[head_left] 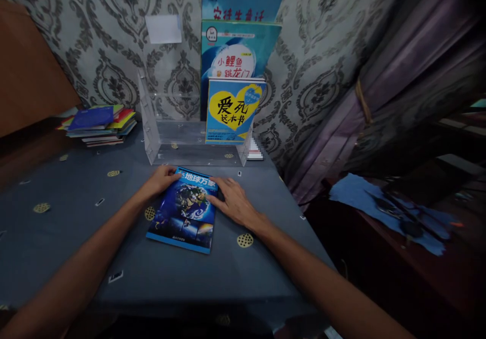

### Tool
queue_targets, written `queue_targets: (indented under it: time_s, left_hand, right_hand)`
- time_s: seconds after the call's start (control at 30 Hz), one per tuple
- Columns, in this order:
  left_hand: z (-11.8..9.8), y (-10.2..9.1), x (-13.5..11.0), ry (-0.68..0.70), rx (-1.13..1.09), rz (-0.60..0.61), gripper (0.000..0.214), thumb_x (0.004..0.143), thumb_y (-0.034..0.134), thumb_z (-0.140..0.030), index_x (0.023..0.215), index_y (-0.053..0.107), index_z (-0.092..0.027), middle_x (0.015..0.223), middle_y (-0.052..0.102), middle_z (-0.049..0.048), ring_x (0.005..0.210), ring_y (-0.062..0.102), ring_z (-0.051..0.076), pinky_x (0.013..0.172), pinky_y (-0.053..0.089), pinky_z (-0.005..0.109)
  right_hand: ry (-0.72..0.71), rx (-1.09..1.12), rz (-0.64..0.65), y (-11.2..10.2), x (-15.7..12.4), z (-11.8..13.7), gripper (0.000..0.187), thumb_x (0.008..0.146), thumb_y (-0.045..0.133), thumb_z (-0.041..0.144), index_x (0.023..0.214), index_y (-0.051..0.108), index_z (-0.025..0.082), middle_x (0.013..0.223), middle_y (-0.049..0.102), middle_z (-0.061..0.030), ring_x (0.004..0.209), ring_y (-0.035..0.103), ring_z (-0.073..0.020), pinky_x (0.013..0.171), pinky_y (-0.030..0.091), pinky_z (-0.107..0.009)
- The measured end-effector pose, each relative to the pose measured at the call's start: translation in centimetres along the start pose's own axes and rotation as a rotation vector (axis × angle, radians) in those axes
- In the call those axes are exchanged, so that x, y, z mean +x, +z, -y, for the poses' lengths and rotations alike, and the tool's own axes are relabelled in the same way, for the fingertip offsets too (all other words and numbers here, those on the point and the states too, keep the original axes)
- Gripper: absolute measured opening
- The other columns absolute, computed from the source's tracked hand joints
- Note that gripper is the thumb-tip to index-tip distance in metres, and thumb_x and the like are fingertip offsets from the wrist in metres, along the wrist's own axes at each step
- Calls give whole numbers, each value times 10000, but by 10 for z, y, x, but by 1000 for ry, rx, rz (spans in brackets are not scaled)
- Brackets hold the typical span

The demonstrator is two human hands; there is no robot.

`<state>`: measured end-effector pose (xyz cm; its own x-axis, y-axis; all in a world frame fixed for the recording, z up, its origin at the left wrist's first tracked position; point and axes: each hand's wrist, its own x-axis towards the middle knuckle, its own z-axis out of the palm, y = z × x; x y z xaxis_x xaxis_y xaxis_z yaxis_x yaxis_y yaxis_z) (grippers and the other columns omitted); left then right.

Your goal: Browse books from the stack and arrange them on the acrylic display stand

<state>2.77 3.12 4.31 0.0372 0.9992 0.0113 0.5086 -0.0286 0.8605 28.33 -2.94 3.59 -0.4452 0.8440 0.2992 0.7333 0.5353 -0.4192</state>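
Note:
A blue book with an Earth picture on its cover (184, 212) lies flat on the grey-blue table (76, 237). My left hand (161, 179) rests at the book's top left corner, fingers curled over the edge. My right hand (233, 202) lies flat on the book's right side, fingers spread. Behind the book stands a clear acrylic rack (152, 126) against the wall, with three blue books upright in its right half, the front one showing a yellow heart (233, 111).
A stack of coloured books (98, 123) sits at the table's back left. A purple curtain (398, 75) hangs at the right. A blue cloth (364, 197) lies on a dark surface beyond the table's right edge. A brown board (26, 70) leans at left.

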Motion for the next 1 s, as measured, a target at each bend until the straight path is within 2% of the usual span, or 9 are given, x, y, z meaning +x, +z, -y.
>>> queue_targets:
  time_s: [0.1,0.23,0.37,0.47,0.6,0.67,0.8,0.9,1.0]
  left_hand:
    - [1,3,0,-150,-398,51,198,646,769,-261,649,590,-176,522,553,-44,469,479,108,464,364,199]
    - [-2,5,-2,-299,-664,89,226,644,797,-217,686,582,-160,550,579,-39,476,528,105,490,454,206]
    - [-5,7,-4,-294,-801,86,222,676,790,-187,667,571,-153,565,591,-30,495,551,103,522,490,214]
    - [-8,10,-6,-245,-862,57,242,689,799,-218,669,567,-155,563,580,-42,487,537,95,512,472,205]
    - [-14,13,-9,-182,-916,-11,255,679,821,-261,713,589,-160,586,590,-55,499,535,89,515,453,195]
    - [-18,14,-10,-146,-938,-49,268,684,827,-286,726,593,-165,603,600,-58,517,546,88,533,459,191]
    - [-24,14,-13,-71,-994,-78,281,700,830,-343,788,624,-173,640,627,-58,566,588,95,574,483,192]
    - [-26,16,-16,-34,-1055,-67,308,692,843,-363,843,655,-171,679,664,-46,623,635,114,619,519,208]
    - [-29,19,-19,-69,-1113,-61,302,700,841,-357,866,683,-160,745,723,-6,701,688,157,674,558,247]
  right_hand:
    - [-18,29,-5,3,-1,-1,540,955,571,493,1394,513,185,1261,653,-141,1152,564,-302,996,442,-478]
    - [-2,59,16,9,-2,-6,580,933,602,492,1421,494,197,1408,565,-158,1292,502,-323,1071,405,-522]
    - [35,181,-9,12,-4,-10,606,933,585,516,1455,460,234,1566,396,-163,1426,391,-327,1144,336,-567]
    - [51,314,-73,10,-4,-9,591,917,611,477,1434,480,224,1581,358,-167,1400,430,-311,1103,413,-524]
    - [145,549,-204,12,0,-6,649,862,672,403,1447,434,251,1371,569,-138,1090,641,-258,918,546,-463]
    - [220,772,-182,13,3,-6,736,841,694,415,1476,358,257,1147,681,-91,850,679,-203,738,584,-375]
    - [315,1151,10,8,7,-4,593,790,742,515,1270,544,230,735,663,23,495,527,-91,401,391,-175]
    - [299,1274,111,0,7,1,471,745,789,538,1029,656,187,676,633,31,468,477,-57,373,355,-143]
    - [321,1358,172,-6,6,4,452,712,827,527,966,677,184,700,646,24,476,497,-54,361,375,-136]
